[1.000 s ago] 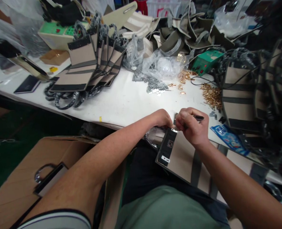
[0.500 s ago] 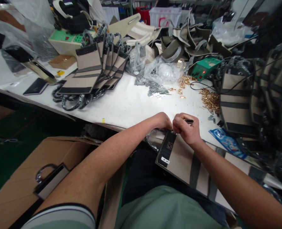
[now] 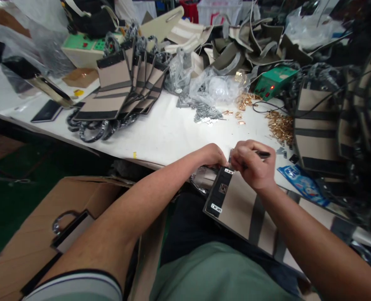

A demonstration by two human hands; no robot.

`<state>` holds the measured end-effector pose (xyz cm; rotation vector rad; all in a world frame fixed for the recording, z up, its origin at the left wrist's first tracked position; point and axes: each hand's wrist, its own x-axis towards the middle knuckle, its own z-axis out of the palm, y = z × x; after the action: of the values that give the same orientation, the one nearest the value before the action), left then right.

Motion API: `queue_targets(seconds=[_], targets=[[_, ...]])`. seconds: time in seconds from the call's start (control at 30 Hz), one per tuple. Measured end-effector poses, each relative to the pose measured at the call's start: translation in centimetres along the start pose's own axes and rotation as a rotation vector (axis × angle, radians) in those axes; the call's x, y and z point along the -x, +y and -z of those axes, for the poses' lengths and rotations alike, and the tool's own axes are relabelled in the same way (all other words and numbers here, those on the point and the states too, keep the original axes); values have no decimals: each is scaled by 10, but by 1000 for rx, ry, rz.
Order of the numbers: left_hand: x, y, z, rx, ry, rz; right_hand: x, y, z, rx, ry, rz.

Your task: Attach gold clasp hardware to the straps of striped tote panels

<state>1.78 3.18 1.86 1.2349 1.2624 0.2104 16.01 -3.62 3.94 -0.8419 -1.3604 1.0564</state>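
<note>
Panel (image 3: 240,205) with beige and dark bands lies slantwise across the person's lap in the head view, passing under the right forearm. Along its left end runs a black strip (image 3: 216,198) bearing a square fitting (image 3: 223,189) between two pale metal plates, the upper plate (image 3: 229,171) right by the fingers and the lower plate (image 3: 216,207) near the opposite corner. The right hand (image 3: 255,165) is curled into a fist around a dark-handled tool (image 3: 263,154); the tool's tip is too hidden to make out. The left hand (image 3: 216,154) has its fingers bent down at the panel's far corner, close against the right hand; whether they pinch anything, I cannot tell. Beyond, on the white table (image 3: 173,136), sit a heap of gold pieces (image 3: 280,126), grey metal plates (image 3: 205,113) and a green box (image 3: 275,83) with its red light glowing. A blue packet (image 3: 301,182) lies beside the panel
</note>
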Motion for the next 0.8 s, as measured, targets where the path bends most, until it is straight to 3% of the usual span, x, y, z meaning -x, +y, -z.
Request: queue_targets(seconds=[0.2,0.43,0.6,0.8], targets=[[0,-1,1,-132,-29,-59,2,6,4,38,-6,-91],[-9,-7,4,-123,-54,-39,4,6,7,17,36,-36],[-10,-11,5,-166,-26,-41,0,12,16,407,-72,37],[-11,-9,8,-224,-19,-32,-11,22,50,1022,-32,-16]])
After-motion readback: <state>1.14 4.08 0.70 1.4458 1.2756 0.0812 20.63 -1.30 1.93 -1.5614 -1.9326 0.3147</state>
